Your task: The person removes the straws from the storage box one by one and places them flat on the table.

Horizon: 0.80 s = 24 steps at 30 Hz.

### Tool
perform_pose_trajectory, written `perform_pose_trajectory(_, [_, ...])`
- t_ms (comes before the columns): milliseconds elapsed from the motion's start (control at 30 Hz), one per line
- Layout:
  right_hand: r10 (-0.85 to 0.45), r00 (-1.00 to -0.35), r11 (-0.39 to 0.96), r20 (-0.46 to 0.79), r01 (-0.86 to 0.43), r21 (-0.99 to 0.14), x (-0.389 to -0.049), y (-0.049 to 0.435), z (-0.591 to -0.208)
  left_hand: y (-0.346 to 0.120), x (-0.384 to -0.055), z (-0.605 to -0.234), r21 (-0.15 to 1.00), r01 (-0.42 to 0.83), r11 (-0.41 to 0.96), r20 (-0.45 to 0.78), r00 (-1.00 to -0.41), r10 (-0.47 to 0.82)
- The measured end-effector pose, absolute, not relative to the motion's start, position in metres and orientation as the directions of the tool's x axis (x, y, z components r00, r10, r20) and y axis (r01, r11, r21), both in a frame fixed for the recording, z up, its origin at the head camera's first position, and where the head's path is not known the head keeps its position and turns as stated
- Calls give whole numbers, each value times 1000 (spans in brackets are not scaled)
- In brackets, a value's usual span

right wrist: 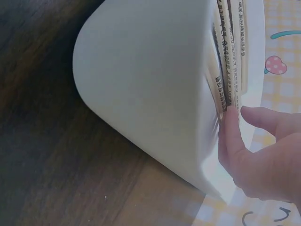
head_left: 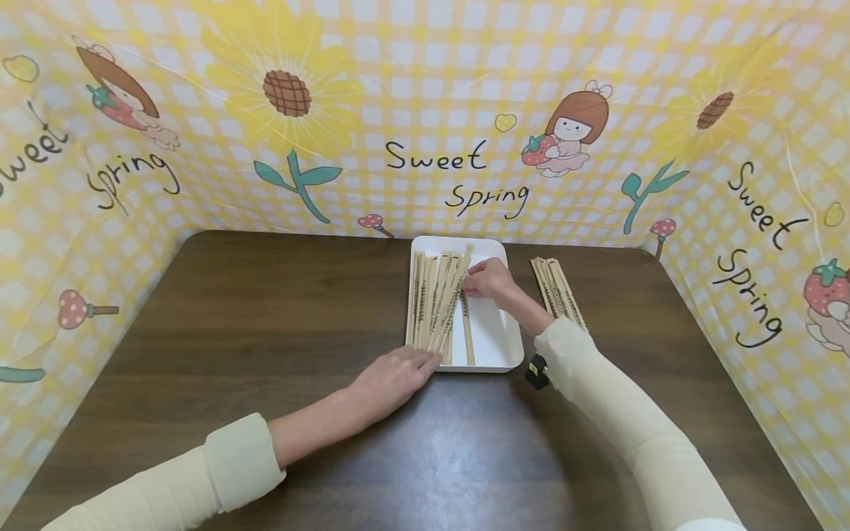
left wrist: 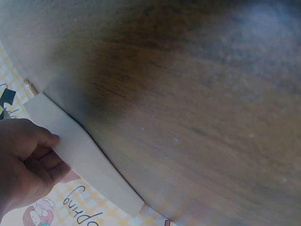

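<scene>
Left arm: your forearm reaches in from the lower left, sleeve (head_left: 246, 464) turned back, palm side down.
Left hand: your left hand (head_left: 396, 376) holds the tray's near-left corner, its fingertips beside the near ends of the sticks; whether they touch those ends, you cannot tell.
Right arm: your forearm comes up from the lower right and angles inward across the tray's right rim, with a small black device (head_left: 536, 371) at the wrist.
Right hand: your right hand (head_left: 488, 280) is bent inward over the tray, its fingertips and thumb pinching the paper-wrapped sticks near their far ends.
Paper-wrapped sticks (head_left: 425, 306): they lie in the left part of the white tray (head_left: 494, 332), mostly lengthwise, one slanting across the others.
Second bunch (head_left: 556, 289): on the worktop (head_left: 279, 317), just right of the tray, partly behind your right forearm.
Left wrist view: you see your thumb against the tray's outer wall and a gap between thumb and curled fingers, which the head view hides.
Right wrist view: you see your thumb and forefinger on either side of the sticks, and dark printing along the wrappers.
</scene>
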State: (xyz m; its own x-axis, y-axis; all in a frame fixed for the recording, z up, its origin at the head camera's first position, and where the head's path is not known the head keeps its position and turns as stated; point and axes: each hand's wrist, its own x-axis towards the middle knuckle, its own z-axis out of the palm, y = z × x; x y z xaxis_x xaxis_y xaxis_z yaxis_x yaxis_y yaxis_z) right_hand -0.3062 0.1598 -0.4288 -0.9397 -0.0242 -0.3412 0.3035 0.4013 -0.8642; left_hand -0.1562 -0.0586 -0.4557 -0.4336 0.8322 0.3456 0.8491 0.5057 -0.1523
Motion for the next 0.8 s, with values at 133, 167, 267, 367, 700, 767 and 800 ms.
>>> perform_pose_trajectory(133, [-18, -941, 411, -339, 302, -860, -306, 158, -430, -59, -156, -455, -147, 852, 502, 352, -429, 832])
perform_pose_trajectory(167, [-17, -942, 415, -335, 299, -859, -306, 158, -430, -59, -156, -454, -148, 852, 501, 354, -428, 832])
perform_pose_trajectory(267, [-8, -944, 428, -329, 294, -855, -305, 157, -431, -59, -156, -454, -150, 852, 501, 357, -426, 831])
perform_pose_trajectory(367, [-1, -945, 435, -327, 294, -851, -305, 157, -432, -58, -156, -454, -152, 850, 504, 354, -429, 831])
perform_pose_trajectory(700, [-13, -951, 482, -308, 264, -836, -308, 155, -434, -58, -155, -454, -150, 848, 509, 349, -436, 829])
perform_pose_trajectory(767, [-18, -953, 491, -303, 256, -833, -309, 154, -434, -58, -155, -453, -154, 845, 511, 342, -440, 830])
perform_pose_trajectory(800, [-19, -953, 495, -302, 254, -831, -309, 153, -434, -59, -155, -453, -157, 844, 513, 338, -442, 831])
